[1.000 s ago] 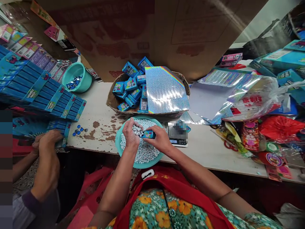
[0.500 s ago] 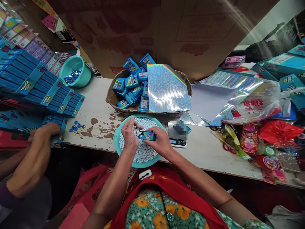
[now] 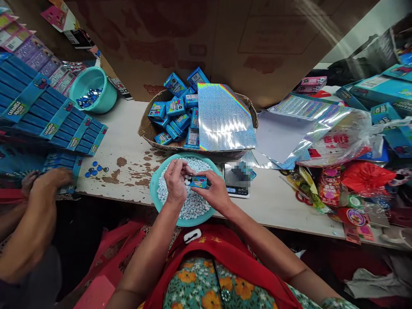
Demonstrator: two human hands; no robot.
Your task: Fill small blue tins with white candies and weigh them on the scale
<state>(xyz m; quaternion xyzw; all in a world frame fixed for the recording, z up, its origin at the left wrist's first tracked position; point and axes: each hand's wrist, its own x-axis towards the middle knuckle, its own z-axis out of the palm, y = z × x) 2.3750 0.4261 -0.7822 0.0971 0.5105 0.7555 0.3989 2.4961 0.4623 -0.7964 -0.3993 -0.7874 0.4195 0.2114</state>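
Note:
A teal bowl (image 3: 154,198) full of small white candies (image 3: 193,205) sits at the table's near edge. Over it my right hand (image 3: 215,191) grips a small blue candy box (image 3: 198,182), held sideways. My left hand (image 3: 175,180) is cupped at the box's open end with white candies pinched in its fingers. Behind the bowl, a shallow cardboard basket (image 3: 146,132) holds several matching blue boxes (image 3: 175,116) and a holographic foil sheet (image 3: 223,118).
A small digital scale (image 3: 237,182) stands right of the bowl. Another person's hands (image 3: 51,179) rest on flat blue cartons (image 3: 51,124) at left. A teal bowl of blue gems (image 3: 92,91) stands far left; foil sheets (image 3: 289,128) and snack bags (image 3: 347,171) crowd the right.
My hands have stayed over the bowl, with the left one working candies at the box's end. The view has drifted slightly; the other person's hands shifted a little left.

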